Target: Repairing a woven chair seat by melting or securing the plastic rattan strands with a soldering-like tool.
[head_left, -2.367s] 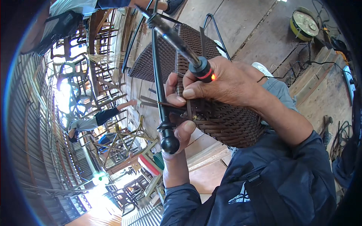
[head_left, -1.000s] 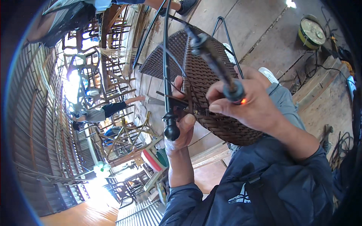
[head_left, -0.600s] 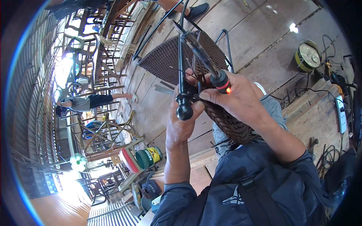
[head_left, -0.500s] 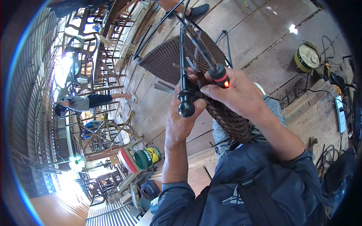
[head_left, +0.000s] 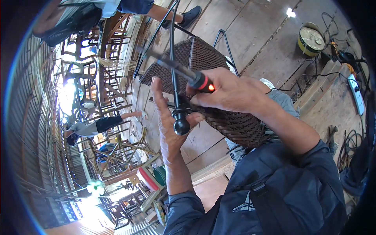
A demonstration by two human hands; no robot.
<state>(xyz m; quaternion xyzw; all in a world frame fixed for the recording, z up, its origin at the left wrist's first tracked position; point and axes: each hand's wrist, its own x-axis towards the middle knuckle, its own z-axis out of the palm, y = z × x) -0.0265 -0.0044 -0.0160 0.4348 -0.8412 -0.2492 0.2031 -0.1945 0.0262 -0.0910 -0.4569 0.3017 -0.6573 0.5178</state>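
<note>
In my right hand (head_left: 239, 92) is a soldering iron (head_left: 176, 68), gripped by its black, red-ringed handle with a lit orange light. Its metal shaft points up and left, blurred at the tip. My left hand (head_left: 169, 137) is open just behind the ball-ended tube of a black metal frame (head_left: 181, 126), one finger stretched upward and the thumb out to the right; its other fingers are hidden. Brown woven strips cover the piece of furniture: a flat panel (head_left: 211, 55) lies beyond my hands, and a curved braided part (head_left: 239, 127) runs below my right wrist toward my lap.
A person (head_left: 141, 8) stands close at the upper left, and another person (head_left: 98, 126) is farther off at the left among stacked chair frames (head_left: 113, 152). On the right are a round tin (head_left: 310, 39), a white power strip (head_left: 356, 94) and loose cables (head_left: 350, 147).
My left hand has loosened from the strips and its fingers have spread. My right hand has moved left with the soldering iron, whose shaft has swung leftward. The frame's ball end has shifted down-left.
</note>
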